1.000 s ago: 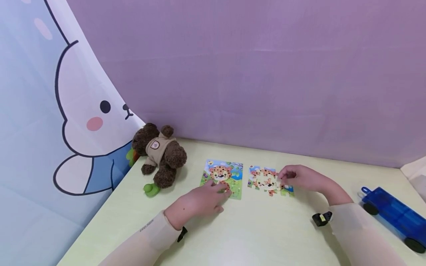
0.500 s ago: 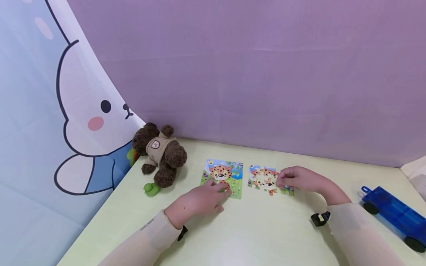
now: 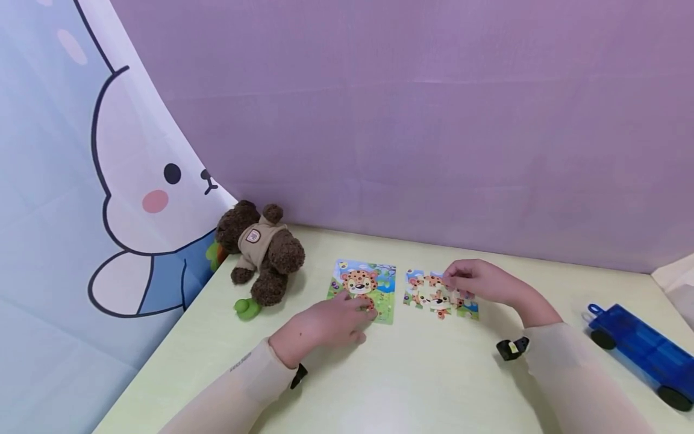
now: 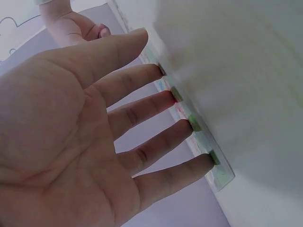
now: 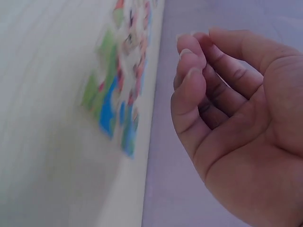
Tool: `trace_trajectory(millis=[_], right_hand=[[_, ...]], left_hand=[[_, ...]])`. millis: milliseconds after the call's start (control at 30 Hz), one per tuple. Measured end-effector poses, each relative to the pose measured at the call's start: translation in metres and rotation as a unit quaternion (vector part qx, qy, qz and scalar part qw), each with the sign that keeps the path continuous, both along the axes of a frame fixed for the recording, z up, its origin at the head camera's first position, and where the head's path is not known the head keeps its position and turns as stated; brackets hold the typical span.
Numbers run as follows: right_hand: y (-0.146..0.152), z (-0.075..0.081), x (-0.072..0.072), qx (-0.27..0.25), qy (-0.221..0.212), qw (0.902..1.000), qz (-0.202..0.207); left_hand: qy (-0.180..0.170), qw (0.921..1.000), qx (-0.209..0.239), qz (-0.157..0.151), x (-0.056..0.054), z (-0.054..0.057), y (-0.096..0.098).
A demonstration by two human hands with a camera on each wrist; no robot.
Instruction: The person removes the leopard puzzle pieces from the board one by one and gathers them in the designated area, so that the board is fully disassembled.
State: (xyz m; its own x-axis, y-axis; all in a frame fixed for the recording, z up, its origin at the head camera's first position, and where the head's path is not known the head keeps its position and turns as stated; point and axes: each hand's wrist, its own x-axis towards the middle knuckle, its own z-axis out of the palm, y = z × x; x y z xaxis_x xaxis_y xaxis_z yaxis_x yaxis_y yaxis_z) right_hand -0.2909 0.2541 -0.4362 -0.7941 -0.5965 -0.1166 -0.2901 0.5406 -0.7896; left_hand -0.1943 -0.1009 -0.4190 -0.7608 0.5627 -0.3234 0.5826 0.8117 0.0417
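Note:
My left hand [image 3: 335, 324] rests its fingertips on a picture card [image 3: 359, 276] with a spotted leopard cub. In the left wrist view its spread fingers [image 4: 156, 151] touch the card's face, and the thumb stands off. My right hand [image 3: 482, 282] hovers over the far right part of a jigsaw puzzle [image 3: 422, 296] that shows the same cub, with gaps between pieces. Seen from the right wrist, its fingers [image 5: 189, 90] are curled towards the thumb, and no piece shows between them. The hand covers the puzzle's far right corner in the head view.
Left of the card lie a brown teddy bear [image 3: 265, 250] and a small green toy duck [image 3: 247, 308]. A blue wheeled toy wagon [image 3: 640, 346] stands at the right edge of the pale table [image 3: 412, 380]. A purple cloth [image 3: 406, 132] hangs along the back.
My right hand has moved left and towards the back over the puzzle, uncovering pieces along its right side. My left hand has stayed on the card.

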Motion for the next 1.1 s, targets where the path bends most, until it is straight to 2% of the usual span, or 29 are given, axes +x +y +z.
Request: trace_trajectory(millis=[167,300,500,633,800,967,1100], right_hand=[[-0.021,0.002,-0.005,0.002,0.006,1.0000,-0.004],[-0.046,0.002,-0.009,-0.004,0.007,1.0000,0.001],[-0.086,0.000,-0.009,-0.020,0.005,0.9997,0.011],[-0.111,-0.003,-0.007,-0.023,0.002,0.9995,0.021],[-0.140,-0.006,-0.005,-0.037,-0.016,0.9984,0.038],[-0.166,-0.009,-0.004,-0.058,-0.043,0.9966,0.040],[-0.183,-0.011,-0.004,-0.060,-0.043,0.9964,0.042]], left_hand=[[0.007,0.9999,0.000,-0.009,-0.006,0.000,0.001],[0.010,0.9998,0.016,0.001,-0.012,-0.002,-0.003],[-0.001,0.9975,0.055,0.045,-0.026,0.001,-0.023],[-0.037,0.9918,0.084,0.089,-0.033,0.006,-0.040],[-0.078,0.9845,0.084,0.133,-0.037,0.008,-0.054],[-0.092,0.9811,0.080,0.150,-0.040,0.001,-0.063],[-0.089,0.9830,0.065,0.147,-0.044,-0.006,-0.070]])
